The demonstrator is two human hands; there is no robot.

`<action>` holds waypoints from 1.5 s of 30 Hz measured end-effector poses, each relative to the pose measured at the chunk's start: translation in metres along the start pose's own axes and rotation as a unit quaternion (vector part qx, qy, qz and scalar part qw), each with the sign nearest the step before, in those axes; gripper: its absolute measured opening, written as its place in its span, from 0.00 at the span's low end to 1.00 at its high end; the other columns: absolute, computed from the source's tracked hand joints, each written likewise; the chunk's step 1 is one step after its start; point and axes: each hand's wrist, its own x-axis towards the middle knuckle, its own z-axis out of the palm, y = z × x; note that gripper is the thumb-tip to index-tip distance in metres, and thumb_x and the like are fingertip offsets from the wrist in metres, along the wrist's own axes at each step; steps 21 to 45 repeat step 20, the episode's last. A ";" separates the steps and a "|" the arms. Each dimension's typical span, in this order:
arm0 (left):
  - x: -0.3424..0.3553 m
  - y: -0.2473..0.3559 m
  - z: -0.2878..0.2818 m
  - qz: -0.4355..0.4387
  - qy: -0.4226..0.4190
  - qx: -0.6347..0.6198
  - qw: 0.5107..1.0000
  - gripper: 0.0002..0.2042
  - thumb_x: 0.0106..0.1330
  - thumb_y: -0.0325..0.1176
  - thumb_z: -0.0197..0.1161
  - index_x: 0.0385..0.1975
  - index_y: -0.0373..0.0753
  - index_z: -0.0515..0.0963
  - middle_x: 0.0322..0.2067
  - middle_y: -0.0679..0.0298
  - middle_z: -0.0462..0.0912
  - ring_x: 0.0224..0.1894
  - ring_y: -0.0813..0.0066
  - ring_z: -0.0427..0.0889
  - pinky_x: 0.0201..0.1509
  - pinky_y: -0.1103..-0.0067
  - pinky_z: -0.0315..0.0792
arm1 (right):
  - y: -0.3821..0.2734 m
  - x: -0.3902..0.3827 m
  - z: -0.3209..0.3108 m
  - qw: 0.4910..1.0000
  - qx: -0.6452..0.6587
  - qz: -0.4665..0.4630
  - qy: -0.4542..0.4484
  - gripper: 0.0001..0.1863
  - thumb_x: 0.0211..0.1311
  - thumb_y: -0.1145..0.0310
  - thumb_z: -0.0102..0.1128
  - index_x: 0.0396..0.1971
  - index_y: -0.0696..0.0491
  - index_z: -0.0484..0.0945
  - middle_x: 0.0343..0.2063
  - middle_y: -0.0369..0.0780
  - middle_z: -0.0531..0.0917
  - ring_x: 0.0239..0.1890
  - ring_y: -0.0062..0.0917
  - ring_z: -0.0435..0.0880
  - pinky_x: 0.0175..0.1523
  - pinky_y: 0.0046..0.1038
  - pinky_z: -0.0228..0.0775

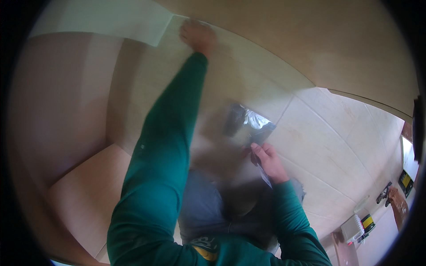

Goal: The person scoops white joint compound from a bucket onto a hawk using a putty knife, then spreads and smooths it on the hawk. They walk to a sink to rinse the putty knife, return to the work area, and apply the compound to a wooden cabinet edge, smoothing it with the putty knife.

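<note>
My left hand reaches far forward, low against the beige tiles near the foot of the wooden panel. Its fingers are smeared by motion, so I cannot see whether they hold anything. Closer to me, my right hand is closed, thumb against fingers, on a thin pale sheet seen nearly edge-on; its exact kind is unclear. Just beyond those fingers is a shiny silvery piece with dark edges, flat and reflective like foil or metal. Whether it joins the pale sheet is hidden.
A tan panel runs along the far side, with a pale wall block at far left. Tiles with light joints spread right. At far right lie a white ridged container, a yellow-and-black package and a dark tool.
</note>
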 end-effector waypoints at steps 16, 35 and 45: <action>-0.199 0.052 -0.186 -0.279 -0.423 -0.793 0.339 0.42 0.74 0.70 0.40 0.75 0.40 0.59 0.72 0.54 0.64 0.75 0.52 0.62 0.76 0.54 0.58 | -0.017 -0.036 0.020 0.981 0.173 -0.044 -0.075 0.18 0.74 0.56 0.60 0.40 0.59 0.77 0.30 0.45 0.81 0.20 0.21 0.70 0.25 0.20 0.54; -0.249 0.060 -0.199 -0.331 -0.356 -0.868 0.103 0.48 0.64 0.78 0.47 0.79 0.54 0.51 0.76 0.57 0.57 0.77 0.48 0.57 0.78 0.42 0.49 | -0.018 -0.031 0.015 0.989 0.110 -0.039 -0.088 0.23 0.76 0.53 0.57 0.48 0.62 0.80 0.32 0.45 0.83 0.22 0.19 0.68 0.27 0.21 0.57; -0.249 0.060 -0.199 -0.331 -0.356 -0.868 0.103 0.48 0.64 0.78 0.47 0.79 0.54 0.51 0.76 0.57 0.57 0.77 0.48 0.57 0.78 0.42 0.49 | -0.018 -0.031 0.015 0.989 0.110 -0.039 -0.088 0.23 0.76 0.53 0.57 0.48 0.62 0.80 0.32 0.45 0.83 0.22 0.19 0.68 0.27 0.21 0.57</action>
